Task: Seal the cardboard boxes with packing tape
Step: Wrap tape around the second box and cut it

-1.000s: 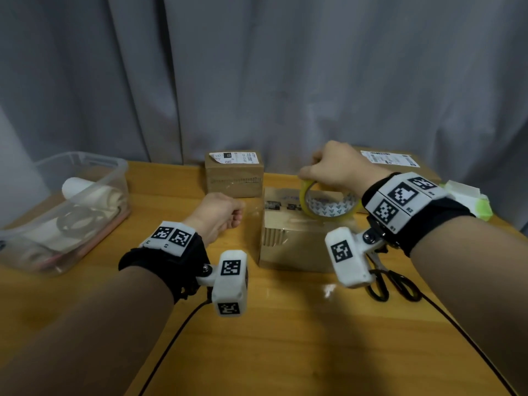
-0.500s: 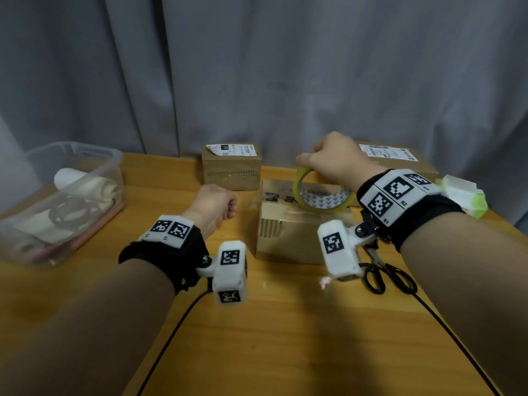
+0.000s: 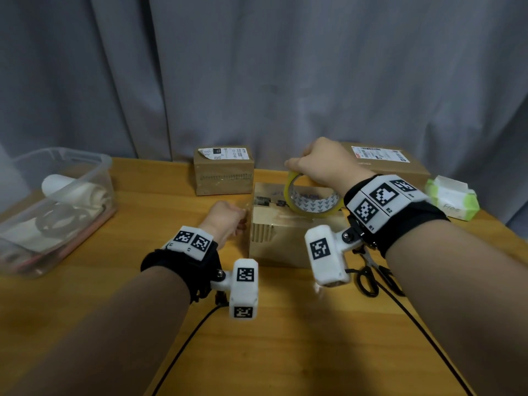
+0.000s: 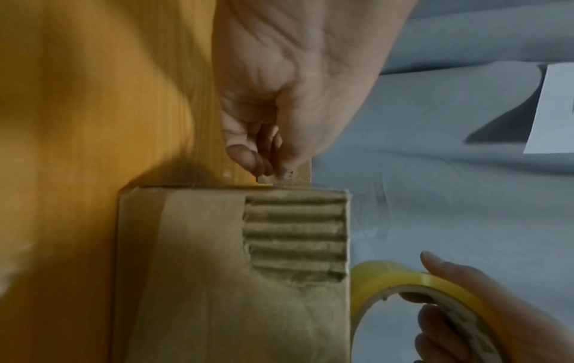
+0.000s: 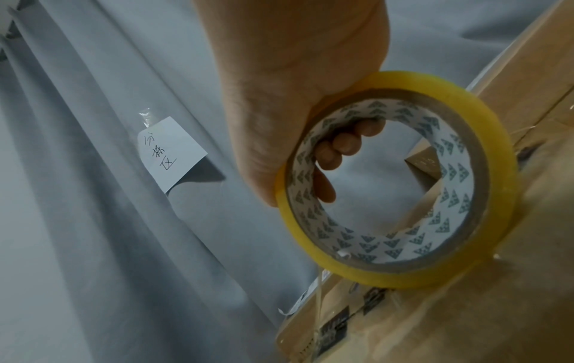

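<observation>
Wooden table (image 3: 160, 284) fills the view, warm orange grain. On it: a clear plastic tub (image 3: 54, 207) at the left edge, three cardboard boxes — near box (image 3: 288, 241) centre, small box (image 3: 224, 175) behind it, long box (image 3: 391, 164) back right (labels on the rear two) — black scissors (image 3: 371, 277) beside the near box, a green-and-white packet (image 3: 451, 198) far right.

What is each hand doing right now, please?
Left hand: pinches the clear tape end at the cardboard box's left edge.
Right hand: grips the yellow tape roll on the box top.
</observation>
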Motion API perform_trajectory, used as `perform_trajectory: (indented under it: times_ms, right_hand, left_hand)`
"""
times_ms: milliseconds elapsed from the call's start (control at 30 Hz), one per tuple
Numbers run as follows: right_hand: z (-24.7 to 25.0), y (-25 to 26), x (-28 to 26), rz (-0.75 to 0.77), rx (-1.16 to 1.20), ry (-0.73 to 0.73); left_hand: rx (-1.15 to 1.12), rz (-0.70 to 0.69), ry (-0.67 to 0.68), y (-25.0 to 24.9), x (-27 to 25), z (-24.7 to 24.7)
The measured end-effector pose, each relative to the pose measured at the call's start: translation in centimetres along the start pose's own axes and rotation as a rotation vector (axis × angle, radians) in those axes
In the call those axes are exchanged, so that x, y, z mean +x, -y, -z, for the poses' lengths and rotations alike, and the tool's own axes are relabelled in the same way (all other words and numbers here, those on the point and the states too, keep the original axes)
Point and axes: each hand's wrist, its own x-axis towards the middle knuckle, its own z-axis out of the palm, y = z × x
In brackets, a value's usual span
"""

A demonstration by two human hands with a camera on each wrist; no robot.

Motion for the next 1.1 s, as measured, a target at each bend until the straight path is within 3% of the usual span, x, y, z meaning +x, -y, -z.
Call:
perform_trajectory:
  times_ms: [100, 167, 233, 300, 367, 433, 533, 700, 867, 1033, 1100]
  right_hand:
    - [-0.1, -0.1, 0.0, 0.008, 0.004, 0.003]
    - [-0.2, 0.0, -0.1, 0.004, -0.003, 0.008]
    - [-0.2, 0.2, -0.2, 0.000, -0.010, 0.003]
    - [-0.2, 0.3, -0.3, 0.007, -0.020, -0.006]
    - [-0.2, 0.3, -0.4, 0.019, -0.025, -0.012]
    - [-0.3, 0.3, -0.4, 0.029, -0.029, -0.015]
    - [-0.4, 0.3, -0.3, 0.043, -0.041, -0.019]
    - [-0.5, 1.0, -0.3, 0.061, -0.130, -0.012]
    - [-0.5, 1.1, -0.2, 0.061, -0.114, -0.014]
    - [-0.3, -0.3, -0.4, 0.073, 0.074, -0.080]
    - [-0.2, -0.7, -0.5, 0.093, 0.113, -0.082]
  left_hand:
    - [-0.072, 0.066, 0.049, 0.2, -0.5, -0.5]
    - [0.028, 0.088, 0.054, 0.0, -0.8, -0.2]
    - [0.333, 0.011, -0.022, -0.5, -0.8, 1.0]
    - [0.383, -0.126, -0.104, -1.7, -0.9, 2.0]
    - [0.151, -0.190, -0.015, -3.3, -1.6, 2.2]
    - [-0.012, -0.135, 0.113, -4.6, -2.9, 1.6]
    - [-0.064, -0.069, 0.207, -4.4, -3.6, 1.0]
    - [0.096, 0.031, 0.336, -2.4, -4.0, 0.6]
    - [0.199, -0.070, 0.193, -4.2, -3.8, 0.3]
    - [0.297, -0.027, 0.363, -0.9, -2.9, 0.2]
    - [0.363, -0.076, 0.384, -1.4, -2.8, 0.6]
